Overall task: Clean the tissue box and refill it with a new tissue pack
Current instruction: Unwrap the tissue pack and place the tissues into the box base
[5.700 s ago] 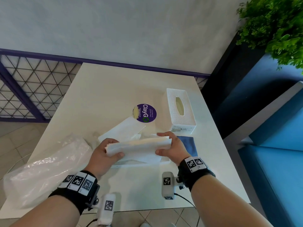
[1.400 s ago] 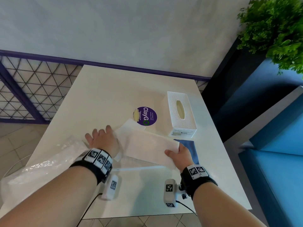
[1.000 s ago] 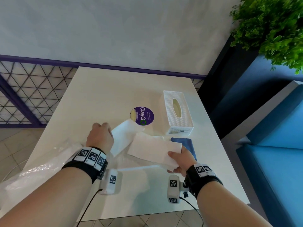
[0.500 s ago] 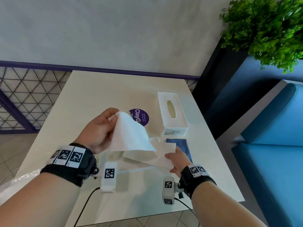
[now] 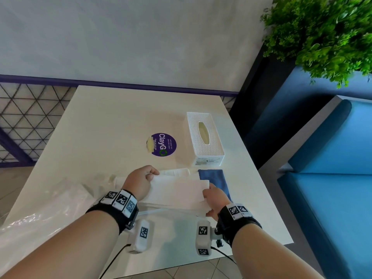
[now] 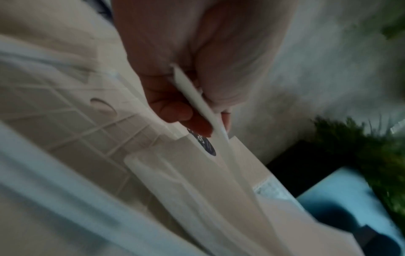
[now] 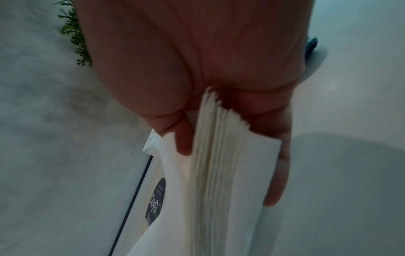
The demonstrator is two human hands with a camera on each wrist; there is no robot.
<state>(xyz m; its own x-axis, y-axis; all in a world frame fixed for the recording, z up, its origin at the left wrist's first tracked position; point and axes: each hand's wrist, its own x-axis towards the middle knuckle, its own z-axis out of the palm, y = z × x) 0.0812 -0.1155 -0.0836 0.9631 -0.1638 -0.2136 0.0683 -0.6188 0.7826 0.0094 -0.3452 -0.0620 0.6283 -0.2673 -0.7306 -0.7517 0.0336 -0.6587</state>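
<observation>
Item: right hand (image 5: pixel 214 200), thumb on top and fingers beneath, clamped on the near right end of the tissue stack (image 5: pixel 177 193); layered sheet edges show in the right wrist view (image 7: pixel 219 155)
Item: left hand (image 5: pixel 138 181), thumb and fingers pinching the top tissue at the stack's left end; the thin white edge sits between thumb and fingertips in the left wrist view (image 6: pixel 197 97)
Item: clear plastic wrapper (image 5: pixel 46 208), lying crumpled at the near left of the table (image 5: pixel 112 117)
Item: blue cloth (image 5: pixel 213 178), flat, just right of the stack, partly under it
Item: purple round sticker (image 5: pixel 164 144), mid-table
Item: white tissue box (image 5: pixel 204 137), slot upward, just beyond the cloth
Item: green plant (image 5: pixel 322 33), far right
</observation>
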